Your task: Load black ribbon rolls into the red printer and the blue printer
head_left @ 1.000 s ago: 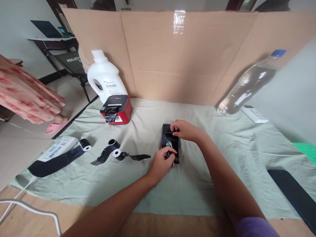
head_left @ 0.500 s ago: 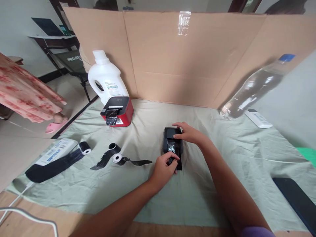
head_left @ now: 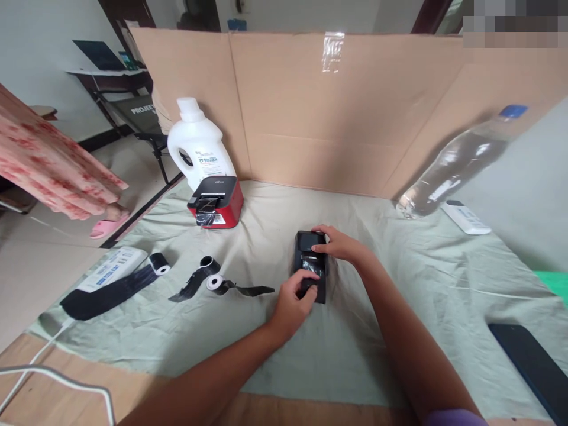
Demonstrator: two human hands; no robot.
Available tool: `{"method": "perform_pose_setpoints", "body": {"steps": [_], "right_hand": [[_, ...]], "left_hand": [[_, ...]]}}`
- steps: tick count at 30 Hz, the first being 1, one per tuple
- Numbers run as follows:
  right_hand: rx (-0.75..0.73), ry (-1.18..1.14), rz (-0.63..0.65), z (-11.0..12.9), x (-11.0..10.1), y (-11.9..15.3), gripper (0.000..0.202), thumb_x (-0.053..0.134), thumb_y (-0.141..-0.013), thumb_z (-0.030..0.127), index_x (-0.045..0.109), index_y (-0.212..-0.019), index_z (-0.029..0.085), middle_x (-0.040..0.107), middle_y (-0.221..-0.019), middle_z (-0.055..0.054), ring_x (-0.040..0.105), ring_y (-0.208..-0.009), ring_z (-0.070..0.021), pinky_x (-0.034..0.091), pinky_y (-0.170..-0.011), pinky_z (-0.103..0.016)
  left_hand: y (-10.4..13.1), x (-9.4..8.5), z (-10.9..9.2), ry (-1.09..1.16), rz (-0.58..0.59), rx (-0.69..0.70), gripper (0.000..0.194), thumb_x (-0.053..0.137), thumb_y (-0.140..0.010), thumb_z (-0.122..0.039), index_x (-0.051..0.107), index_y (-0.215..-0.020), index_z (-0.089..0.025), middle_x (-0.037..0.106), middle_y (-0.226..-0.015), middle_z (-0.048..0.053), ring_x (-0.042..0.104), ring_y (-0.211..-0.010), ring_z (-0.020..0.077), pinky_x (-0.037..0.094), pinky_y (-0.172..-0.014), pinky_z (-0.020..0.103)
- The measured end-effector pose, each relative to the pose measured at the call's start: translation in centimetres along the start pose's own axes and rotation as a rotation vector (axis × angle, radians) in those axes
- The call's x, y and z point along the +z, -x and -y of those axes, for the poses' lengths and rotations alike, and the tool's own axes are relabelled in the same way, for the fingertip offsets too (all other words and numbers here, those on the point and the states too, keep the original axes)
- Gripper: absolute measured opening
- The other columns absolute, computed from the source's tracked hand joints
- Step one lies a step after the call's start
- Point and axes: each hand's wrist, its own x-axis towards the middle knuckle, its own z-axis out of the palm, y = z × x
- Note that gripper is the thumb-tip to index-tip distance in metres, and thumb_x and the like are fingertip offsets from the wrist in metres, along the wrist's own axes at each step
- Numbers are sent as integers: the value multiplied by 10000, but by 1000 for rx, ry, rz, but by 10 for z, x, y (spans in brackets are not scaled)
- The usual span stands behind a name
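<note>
A small black device (head_left: pixel 309 242) lies on the pale green cloth in the middle, with a glossy black strip (head_left: pixel 311 264) running from it toward me. My left hand (head_left: pixel 295 299) is over the near end, thumb and fingers bent round a dark piece that I cannot make out. My right hand (head_left: pixel 339 244) grips the far right edge of the device between thumb and fingers. To the left lie black rolls (head_left: pixel 215 284) with loose torn ends.
A red and black printer (head_left: pixel 228 204) stands before a white jug (head_left: pixel 206 145) at the back left. Cardboard (head_left: pixel 319 106) rises behind. A clear bottle (head_left: pixel 457 165) leans at right, a dark phone (head_left: pixel 528 361) lies front right. A person's pink slipper (head_left: pixel 106 227) shows on the floor.
The view has shifted slightly. My left hand has moved a little on the near end of the strip, and less of the strip's glossy part shows. My right hand keeps its hold on the device.
</note>
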Motion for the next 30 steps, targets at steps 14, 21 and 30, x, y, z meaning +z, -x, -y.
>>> {"method": "perform_pose_setpoints", "body": {"steps": [14, 21, 30], "right_hand": [[-6, -536, -564, -23, 56, 25, 272, 524, -885, 307, 713, -1006, 152, 730, -1023, -96, 664, -946, -225, 491, -896, -348], [-69, -963, -632, -25, 82, 39, 360, 521, -854, 461, 762, -825, 195, 743, -856, -43, 659, -938, -249, 499, -882, -357], [-22, -899, -932, -72, -16, 46, 417, 509, -856, 484, 788, -889, 176, 759, -855, -27, 670, -914, -237, 485, -879, -322]], "left_hand": [[-58, -5, -35, 245, -298, -190, 412, 667, -712, -246, 631, -1122, -231, 610, -1341, 74, 487, -1344, 272, 348, -1135, 367], [-51, 2, -20, 352, -244, -174, 400, 654, -698, -255, 694, -1095, -217, 725, -1154, 40, 599, -1208, 231, 408, -1077, 346], [-101, 110, -48, 390, -24, 31, 342, 579, -710, -274, 677, -1027, -188, 726, -985, 27, 643, -1020, 200, 458, -904, 280]]}}
